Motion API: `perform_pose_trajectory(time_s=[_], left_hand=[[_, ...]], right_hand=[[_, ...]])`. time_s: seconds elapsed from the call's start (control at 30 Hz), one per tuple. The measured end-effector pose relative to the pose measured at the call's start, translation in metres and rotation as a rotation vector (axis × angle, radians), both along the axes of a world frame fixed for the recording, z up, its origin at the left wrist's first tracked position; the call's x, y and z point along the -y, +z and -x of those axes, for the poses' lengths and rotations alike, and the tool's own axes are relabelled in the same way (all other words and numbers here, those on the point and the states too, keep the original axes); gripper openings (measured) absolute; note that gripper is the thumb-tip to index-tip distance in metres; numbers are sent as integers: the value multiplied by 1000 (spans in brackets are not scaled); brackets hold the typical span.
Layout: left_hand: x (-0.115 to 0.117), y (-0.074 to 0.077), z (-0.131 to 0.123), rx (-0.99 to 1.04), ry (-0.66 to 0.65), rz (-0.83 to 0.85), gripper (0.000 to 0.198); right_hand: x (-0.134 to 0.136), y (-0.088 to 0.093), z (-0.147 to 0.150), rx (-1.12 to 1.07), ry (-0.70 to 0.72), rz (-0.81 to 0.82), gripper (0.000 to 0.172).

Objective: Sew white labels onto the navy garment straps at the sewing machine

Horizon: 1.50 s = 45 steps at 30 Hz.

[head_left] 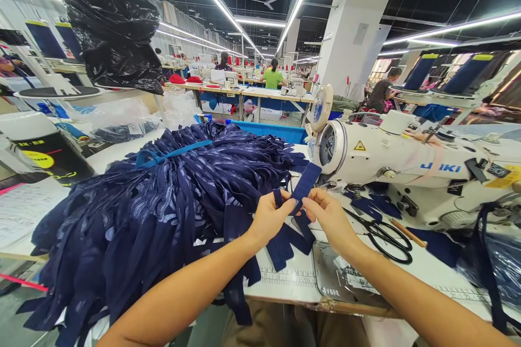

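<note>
Between my two hands is a navy fabric strap (307,180), its wide end pointing up and away from me. My left hand (272,216) pinches it from the left, with a narrower loop of the band around the fingers. From the right, my right hand (326,213) grips the same strap near its lower edge, thumb and fingers closed. Just left of the hands spreads a big bundle of navy lace-trimmed pieces (175,190), tied with a blue strip (175,154). Loose navy strap ends (280,249) lie on the table under my hands.
A white JUKI sewing machine (391,154) stands at the right. Black-handled scissors (391,241) and a wooden stick (408,232) lie beside its metal plate (345,276). A black-and-white container (49,146) stands left; thread cones (468,74) rise behind. Other people sit farther back.
</note>
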State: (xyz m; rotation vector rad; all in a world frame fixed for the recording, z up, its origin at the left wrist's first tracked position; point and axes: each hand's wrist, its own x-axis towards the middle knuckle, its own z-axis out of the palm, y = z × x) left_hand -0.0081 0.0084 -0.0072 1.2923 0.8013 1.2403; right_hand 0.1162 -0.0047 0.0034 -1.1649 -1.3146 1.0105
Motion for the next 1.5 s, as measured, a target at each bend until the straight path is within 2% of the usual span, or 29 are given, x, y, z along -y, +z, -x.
perform_pose_trajectory(time_s=[0.17, 0.3, 0.43, 0.63, 0.73, 0.8, 0.9, 1.0, 1.07, 1.3, 1.5], left_hand=[[-1, -5, 1, -182, 69, -147, 14], [0, -4, 0, -151, 34, -120, 14], [-1, -3, 0, -159, 42, -101, 14], [1, -6, 1, -283, 98, -220, 16], [1, -5, 1, -222, 57, -165, 15], [1, -2, 0, -175, 34, -118, 15], [1, 0, 0, -145, 20, -79, 15], [1, 1, 0, -146, 22, -79, 14], [2, 2, 0, -173, 38, -100, 14], [3, -2, 2, -290, 65, -227, 16], [1, -9, 5, -490, 145, -424, 17]], right_hand=[[-1, 7, 4, 68, 17, 57, 9], [-4, 9, -2, 116, 106, 93, 7], [-4, 6, -6, 78, 196, 52, 8], [-6, 2, -5, 183, 126, 71, 19], [-8, -4, -10, 201, 207, 17, 14], [-6, -9, -15, 245, 210, -5, 11], [3, -13, -21, 486, 51, -159, 10], [11, -10, -22, 772, -117, -524, 10], [12, -7, -20, 874, -142, -691, 15], [4, -4, -15, 1036, -156, -746, 19], [4, 1, -11, 1218, -175, -869, 28]])
